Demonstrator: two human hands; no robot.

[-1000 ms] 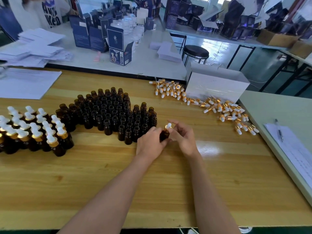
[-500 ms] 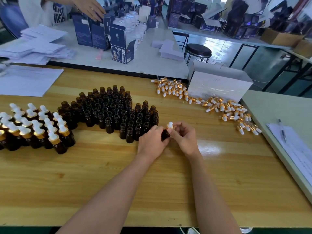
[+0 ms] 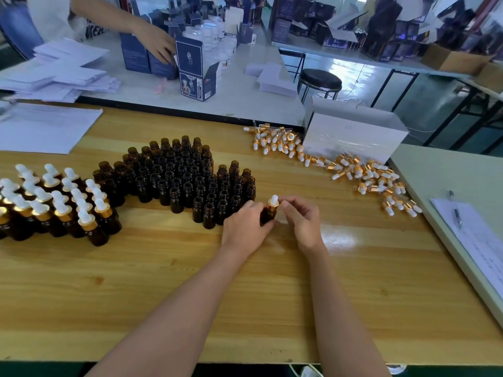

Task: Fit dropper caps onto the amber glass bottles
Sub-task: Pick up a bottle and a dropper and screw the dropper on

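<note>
My left hand grips an amber glass bottle standing on the wooden table. A dropper cap with a gold collar and white bulb sits on its neck, and my right hand pinches that cap with thumb and fingertips. Several uncapped amber bottles stand in a cluster just left of my hands. Further left stands a group of capped bottles. Loose dropper caps lie scattered at the right and back.
A white box stands behind the loose caps. Sheets of paper lie at the back left. A clipboard sheet with a pen rests on the grey table to the right. Another person's hand handles blue cartons on the far table.
My hands stay at the same bottle with the cap on it, the right fingers shifting slightly around the cap. The other person's hand has reached down to the blue cartons.
</note>
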